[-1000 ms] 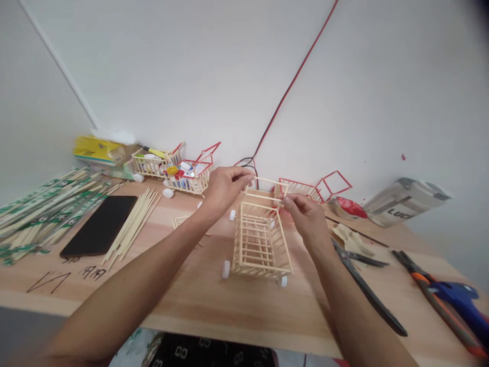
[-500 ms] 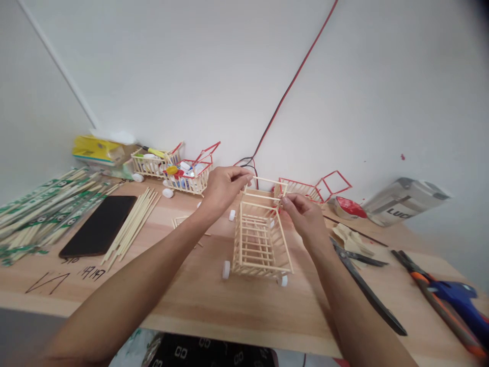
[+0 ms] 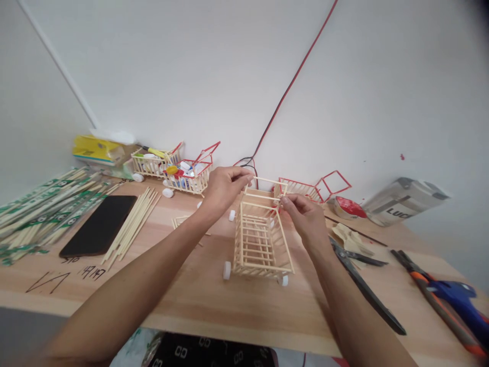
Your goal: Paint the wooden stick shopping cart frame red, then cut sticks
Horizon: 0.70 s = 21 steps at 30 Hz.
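A small cart [image 3: 261, 239] built of pale wooden sticks stands on white wheels in the middle of the wooden table [image 3: 214, 300]. My left hand [image 3: 223, 188] pinches the far left top corner of the cart's stick frame. My right hand [image 3: 305, 216] pinches the far right top corner of the same frame. Both hands have their fingers closed on the thin sticks.
Two finished stick carts [image 3: 173, 168] with red handles stand at the back left, red wire frames [image 3: 317, 187] at the back right. Loose sticks [image 3: 132, 224], a black phone [image 3: 100, 225] and packed chopsticks [image 3: 42, 204] lie left. Scissors [image 3: 362, 285], a blue glue gun [image 3: 451, 300] and a silver box [image 3: 405, 200] lie right.
Almost nothing has moved. My right hand has shifted slightly along the cart's far top rail, and both hands keep their pinch on the frame.
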{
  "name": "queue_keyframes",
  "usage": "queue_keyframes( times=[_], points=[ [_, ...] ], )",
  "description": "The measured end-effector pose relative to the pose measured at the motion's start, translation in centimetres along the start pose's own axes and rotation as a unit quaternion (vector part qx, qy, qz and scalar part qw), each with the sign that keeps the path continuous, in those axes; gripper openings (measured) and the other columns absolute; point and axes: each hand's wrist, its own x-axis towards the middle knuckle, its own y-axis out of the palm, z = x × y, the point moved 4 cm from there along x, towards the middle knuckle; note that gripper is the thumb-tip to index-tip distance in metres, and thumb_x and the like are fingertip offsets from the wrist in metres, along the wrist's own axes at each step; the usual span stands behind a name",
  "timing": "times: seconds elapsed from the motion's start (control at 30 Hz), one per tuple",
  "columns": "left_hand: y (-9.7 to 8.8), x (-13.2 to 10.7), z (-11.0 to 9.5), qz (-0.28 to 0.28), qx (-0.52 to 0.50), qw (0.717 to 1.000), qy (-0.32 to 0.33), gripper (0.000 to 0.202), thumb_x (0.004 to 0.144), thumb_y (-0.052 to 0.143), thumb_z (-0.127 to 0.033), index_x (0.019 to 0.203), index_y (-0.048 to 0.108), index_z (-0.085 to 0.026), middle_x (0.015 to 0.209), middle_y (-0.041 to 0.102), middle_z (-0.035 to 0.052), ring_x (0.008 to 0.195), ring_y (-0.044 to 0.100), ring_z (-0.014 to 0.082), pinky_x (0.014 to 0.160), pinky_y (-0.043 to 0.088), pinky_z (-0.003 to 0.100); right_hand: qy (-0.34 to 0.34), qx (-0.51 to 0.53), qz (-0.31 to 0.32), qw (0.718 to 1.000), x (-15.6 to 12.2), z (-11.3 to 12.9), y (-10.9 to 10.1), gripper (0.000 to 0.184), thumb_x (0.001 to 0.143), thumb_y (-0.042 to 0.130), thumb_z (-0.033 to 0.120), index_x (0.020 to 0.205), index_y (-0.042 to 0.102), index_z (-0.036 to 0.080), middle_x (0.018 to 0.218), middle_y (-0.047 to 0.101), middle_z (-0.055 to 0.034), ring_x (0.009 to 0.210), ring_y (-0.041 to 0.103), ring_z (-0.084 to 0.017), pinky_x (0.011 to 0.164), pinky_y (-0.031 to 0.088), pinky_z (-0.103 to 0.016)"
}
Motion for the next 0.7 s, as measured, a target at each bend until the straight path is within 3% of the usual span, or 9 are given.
queue_keyframes(
  times=[0.17, 0.4, 0.5, 0.7],
  points=[
    [-0.1, -0.1, -0.1, 0.001, -0.004, 1.0, -0.01, 0.018, 0.08, 0.062, -0.025, 0.087, 0.076, -0.016, 0.072, 0.071, 0.0023, 0.058, 0.055, 0.0099, 0.058, 0.043, 0.023, -0.044, -0.054, -0.018, 0.997, -0.1, 0.9, -0.1, 0.044, 0.088, 0.051, 0.055, 0.065, 0.065, 0.02, 0.068, 0.065, -0.0021, 0.071, 0.061, -0.018, 0.069, 0.047, -0.03],
    [-0.5, -0.3, -0.2, -0.005, -0.007, 1.0, -0.013, 0.031, 0.079, 0.065, -0.025, 0.107, 0.073, -0.014, 0.077, 0.072, 0.004, 0.063, 0.058, 0.0117, 0.062, 0.047, 0.024, -0.022, -0.023, -0.017, 0.999, -0.1, 0.2, 0.3, 0.03, 0.085, 0.059, 0.046, 0.09, 0.075, 0.021, 0.093, 0.075, -0.0046, 0.087, 0.067, -0.021, 0.072, 0.048, -0.03],
    [-1.3, -0.8, -0.5, -0.005, 0.027, 0.999, -0.023, 0.022, 0.078, 0.066, -0.028, 0.094, 0.076, -0.015, 0.082, 0.073, 0.0053, 0.069, 0.061, 0.0134, 0.065, 0.048, 0.025, -0.023, -0.018, -0.018, 0.999, -0.2, 0.1, 0.3, 0.029, 0.085, 0.06, 0.044, 0.089, 0.076, 0.021, 0.091, 0.075, -0.0046, 0.087, 0.068, -0.021, 0.072, 0.048, -0.03],
    [-1.5, -1.8, 0.2, 0.072, 0.012, 0.994, -0.077, 0.013, 0.075, 0.069, -0.027, 0.076, 0.075, -0.015, 0.07, 0.072, 0.0029, 0.062, 0.059, 0.0123, 0.062, 0.046, 0.024, -0.018, -0.022, -0.021, 0.999, -0.2, 0.3, 0.3, 0.03, 0.084, 0.06, 0.045, 0.089, 0.076, 0.02, 0.091, 0.076, -0.0048, 0.086, 0.068, -0.021, 0.073, 0.05, -0.032]
  ],
)
